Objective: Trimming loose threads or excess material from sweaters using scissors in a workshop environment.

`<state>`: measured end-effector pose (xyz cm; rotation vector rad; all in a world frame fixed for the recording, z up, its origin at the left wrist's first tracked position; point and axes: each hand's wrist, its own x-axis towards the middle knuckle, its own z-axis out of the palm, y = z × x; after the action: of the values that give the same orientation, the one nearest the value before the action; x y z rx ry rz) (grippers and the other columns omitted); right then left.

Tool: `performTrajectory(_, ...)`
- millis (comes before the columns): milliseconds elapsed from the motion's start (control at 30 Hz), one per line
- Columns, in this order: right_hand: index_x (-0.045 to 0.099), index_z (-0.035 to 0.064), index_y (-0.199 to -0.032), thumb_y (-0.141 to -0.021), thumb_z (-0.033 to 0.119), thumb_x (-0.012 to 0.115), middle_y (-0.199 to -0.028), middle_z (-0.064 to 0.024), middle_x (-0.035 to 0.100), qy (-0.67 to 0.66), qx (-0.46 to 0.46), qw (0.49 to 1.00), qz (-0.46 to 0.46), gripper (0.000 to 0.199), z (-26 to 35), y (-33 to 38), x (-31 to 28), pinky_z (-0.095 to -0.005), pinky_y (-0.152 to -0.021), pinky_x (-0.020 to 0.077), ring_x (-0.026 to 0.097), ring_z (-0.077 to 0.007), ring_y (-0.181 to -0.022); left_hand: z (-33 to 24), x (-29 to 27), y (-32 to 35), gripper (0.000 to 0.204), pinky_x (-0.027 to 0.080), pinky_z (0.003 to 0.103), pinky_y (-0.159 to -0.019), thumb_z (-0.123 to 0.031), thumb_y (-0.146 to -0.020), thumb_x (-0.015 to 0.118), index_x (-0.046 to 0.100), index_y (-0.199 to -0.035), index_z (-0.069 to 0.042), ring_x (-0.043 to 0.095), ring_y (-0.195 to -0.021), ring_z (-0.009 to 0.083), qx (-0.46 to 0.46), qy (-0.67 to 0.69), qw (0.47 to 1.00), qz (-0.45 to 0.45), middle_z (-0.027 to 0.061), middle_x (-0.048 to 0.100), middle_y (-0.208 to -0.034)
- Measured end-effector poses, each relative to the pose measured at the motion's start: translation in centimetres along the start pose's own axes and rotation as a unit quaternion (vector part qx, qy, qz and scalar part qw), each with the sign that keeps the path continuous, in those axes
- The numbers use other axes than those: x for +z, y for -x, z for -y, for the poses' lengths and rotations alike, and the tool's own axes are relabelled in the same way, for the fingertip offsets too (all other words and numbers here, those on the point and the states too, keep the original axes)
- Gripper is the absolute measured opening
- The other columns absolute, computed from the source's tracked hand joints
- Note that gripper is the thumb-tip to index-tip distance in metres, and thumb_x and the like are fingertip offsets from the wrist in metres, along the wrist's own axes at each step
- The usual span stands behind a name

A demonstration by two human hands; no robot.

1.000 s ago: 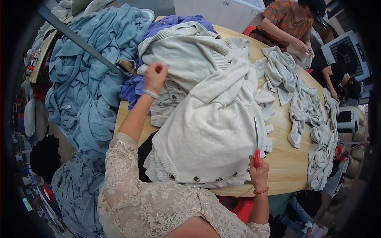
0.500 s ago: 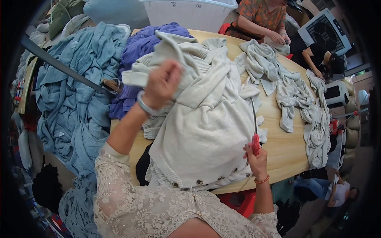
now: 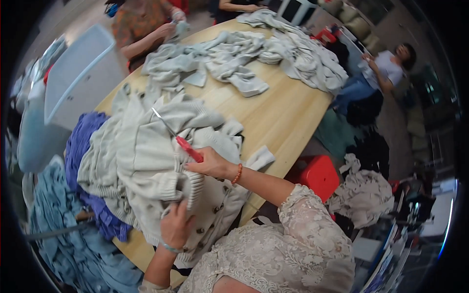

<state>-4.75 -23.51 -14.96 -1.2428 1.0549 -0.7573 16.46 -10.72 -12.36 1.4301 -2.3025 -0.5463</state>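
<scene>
A pale grey-green knit cardigan [image 3: 141, 151] with dark buttons lies bunched on the round wooden table [image 3: 278, 117] in front of me. My left hand [image 3: 177, 222] grips its ribbed edge near the buttons. My right hand [image 3: 211, 163] holds red-handled scissors [image 3: 177, 136], blades pointing up-left over the knit. A beaded bracelet circles my right wrist.
Purple knitwear [image 3: 83, 141] and blue garments [image 3: 73, 254] lie left of the cardigan. More pale knits [image 3: 244, 58] are spread across the far table. Another person in an orange top [image 3: 146, 24] works at the far edge; a person [image 3: 381, 73] sits at right. A red stool [image 3: 317, 173] stands below the table edge.
My view has swung to the right. My left hand dropped from high on the pile to the cardigan's near edge. My right hand brought the scissors up over the knit.
</scene>
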Motion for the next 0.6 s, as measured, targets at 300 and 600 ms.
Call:
performTrajectory(300, 0.064, 0.0011, -0.086, -0.090, 0.012, 0.068, -0.068, 0.0086, 0.050, -0.111, -0.206, 0.960, -0.153, 0.012, 9.0, 7.2, -13.3, -0.0210, -0.052, 0.0332, 0.041, -0.0004, -0.060, 3.9, -3.2, -8.8, 0.009, 0.043, 0.045, -0.064, -0.005, -0.070, 0.065, 0.065, -0.078, -0.007, 0.055, -0.075, 0.0354, -0.027, -0.108, 0.985, -0.135, 0.0150, 0.057, -0.072)
performTrajectory(600, 0.065, 0.0048, -0.082, -0.090, 0.020, 0.069, -0.060, 0.0058, 0.054, -0.038, -0.285, 0.892, -0.349, 0.018, 12.9, 15.4, -25.8, -0.0211, -0.041, 0.0314, 0.043, -0.0020, -0.047, -2.8, -4.7, -24.0, 0.020, 0.049, 0.037, -0.066, -0.022, -0.091, 0.060, 0.069, -0.094, -0.004, 0.063, -0.080, 0.0193, -0.077, 0.129, 0.988, 0.029, 0.0062, 0.066, -0.081)
